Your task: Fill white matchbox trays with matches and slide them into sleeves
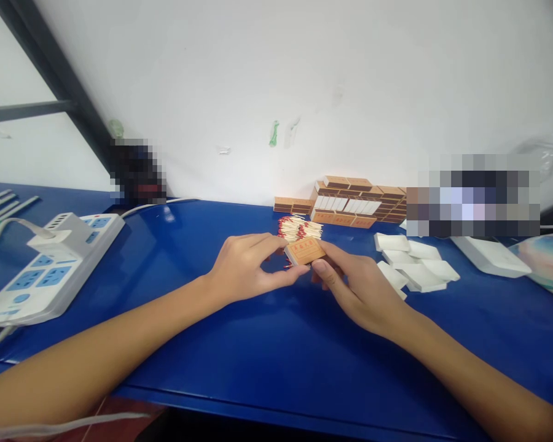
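Between my two hands is a matchbox [305, 250] with an orange printed top, held above the blue table. My left hand [251, 267] grips its left end between thumb and fingers. On the opposite end, my right hand [352, 282] pinches it, with the thumb at the near edge. Just behind the box lies a pile of red-tipped matches [299, 228]. White matchbox trays [417, 261] are scattered to the right of my right hand; whether any hold matches cannot be made out.
Stacked matchboxes [357, 202] stand against the white wall at the back. A white power strip [50, 270] with cables lies at the left, near some metal rods [4, 205]. A white box [491, 256] sits at the right. The blue table's [276, 362] front edge is close to me.
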`<state>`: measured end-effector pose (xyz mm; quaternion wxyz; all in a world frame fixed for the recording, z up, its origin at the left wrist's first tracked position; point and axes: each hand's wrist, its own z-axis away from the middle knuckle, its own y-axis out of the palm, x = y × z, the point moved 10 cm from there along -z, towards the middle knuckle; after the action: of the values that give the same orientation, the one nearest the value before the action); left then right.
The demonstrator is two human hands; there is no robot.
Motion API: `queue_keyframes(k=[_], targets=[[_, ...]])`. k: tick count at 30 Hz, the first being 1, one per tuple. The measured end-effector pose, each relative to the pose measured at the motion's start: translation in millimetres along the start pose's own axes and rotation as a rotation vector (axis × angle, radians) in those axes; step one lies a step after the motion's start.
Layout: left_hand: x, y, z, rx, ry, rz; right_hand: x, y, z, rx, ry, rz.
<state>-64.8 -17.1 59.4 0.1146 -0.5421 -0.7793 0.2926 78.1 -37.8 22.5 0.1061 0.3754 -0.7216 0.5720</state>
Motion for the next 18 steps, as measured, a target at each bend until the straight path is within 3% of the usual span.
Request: queue_keyframes(k=[18], targets=[[-0.9,0.6,-0.1,0.005,0.006,0.002,-1.1,1.7,-0.2,0.01,0.004,0.025]])
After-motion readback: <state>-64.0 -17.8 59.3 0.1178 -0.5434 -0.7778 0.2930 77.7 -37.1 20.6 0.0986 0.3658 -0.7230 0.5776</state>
